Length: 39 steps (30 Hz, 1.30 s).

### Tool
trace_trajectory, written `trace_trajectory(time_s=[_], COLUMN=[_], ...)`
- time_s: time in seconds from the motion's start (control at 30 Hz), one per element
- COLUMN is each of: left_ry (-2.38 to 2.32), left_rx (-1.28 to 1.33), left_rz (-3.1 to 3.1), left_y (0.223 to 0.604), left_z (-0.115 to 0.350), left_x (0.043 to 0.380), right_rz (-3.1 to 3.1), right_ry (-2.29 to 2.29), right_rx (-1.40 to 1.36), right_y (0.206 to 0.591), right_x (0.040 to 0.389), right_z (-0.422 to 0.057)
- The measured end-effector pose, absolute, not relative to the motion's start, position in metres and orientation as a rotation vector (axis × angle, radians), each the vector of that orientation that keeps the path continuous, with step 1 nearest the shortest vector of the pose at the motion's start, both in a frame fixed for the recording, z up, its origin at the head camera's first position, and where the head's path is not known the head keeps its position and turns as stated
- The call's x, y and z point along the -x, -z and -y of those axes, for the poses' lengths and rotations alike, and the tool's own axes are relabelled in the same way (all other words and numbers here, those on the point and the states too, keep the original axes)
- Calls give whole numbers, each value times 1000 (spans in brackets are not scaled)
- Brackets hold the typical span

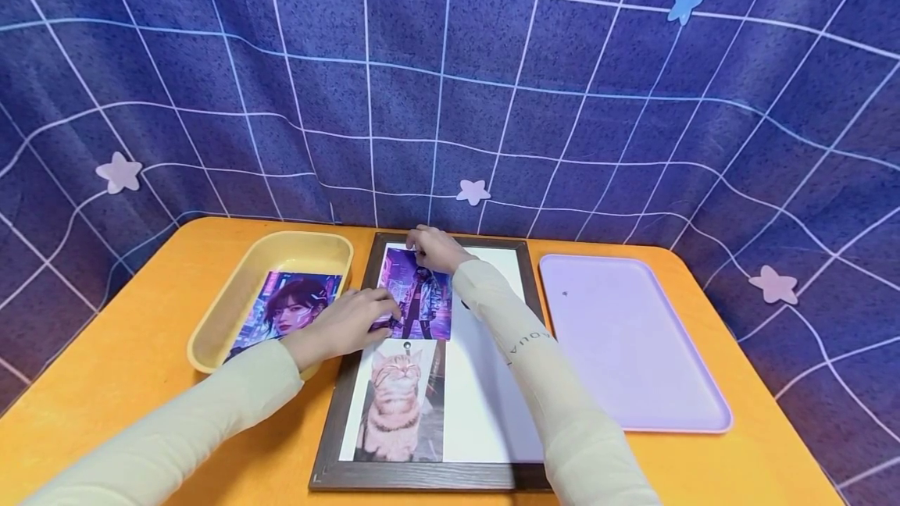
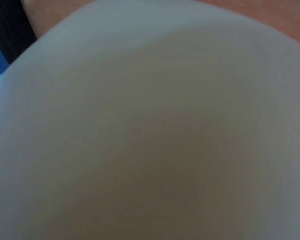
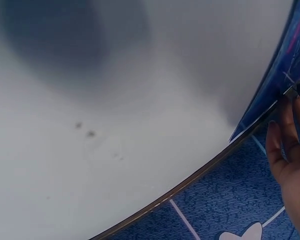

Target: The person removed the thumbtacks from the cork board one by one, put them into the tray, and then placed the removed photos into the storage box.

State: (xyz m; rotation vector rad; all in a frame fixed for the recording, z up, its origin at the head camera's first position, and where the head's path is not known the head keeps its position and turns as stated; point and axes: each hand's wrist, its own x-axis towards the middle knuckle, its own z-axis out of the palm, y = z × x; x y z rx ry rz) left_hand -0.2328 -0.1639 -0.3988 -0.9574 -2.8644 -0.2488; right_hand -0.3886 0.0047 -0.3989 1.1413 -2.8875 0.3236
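Observation:
A picture print (image 1: 430, 299) of a figure in a neon city lies on the upper left of a white board (image 1: 485, 420) in a dark frame. My left hand (image 1: 351, 324) holds its left side near the lower corner, thumb and fingers bent. At the print's upper edge, the bent fingers of my right hand (image 1: 437, 250) pinch; a small shiny bit shows at these fingertips in the right wrist view, its kind unclear. Below lies a cat picture (image 1: 396, 412) with a silver magnet (image 1: 407, 346) at its top. A pale sleeve (image 2: 155, 125) fills the left wrist view.
On the left, a yellow bin (image 1: 309, 244) holds another print (image 1: 291, 307) showing a face. A lilac tray (image 1: 626, 342) lies right of the board, on the orange table (image 1: 755, 443). Behind hangs a blue gridded curtain (image 1: 422, 100) with stars.

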Motion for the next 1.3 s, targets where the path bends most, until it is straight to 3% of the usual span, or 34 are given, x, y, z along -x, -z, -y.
trace_trajectory(time_s=[0.7, 1.3], left_ry=[237, 256], left_rx=[967, 961], left_rz=[2850, 2862], left_y=[398, 399], left_z=[163, 163], left_x=[232, 233], right_rz=[2852, 2814], right_ry=[-306, -290], right_rx=[-1264, -1355], right_y=[383, 382], right_x=[378, 367], right_z=[-12, -45])
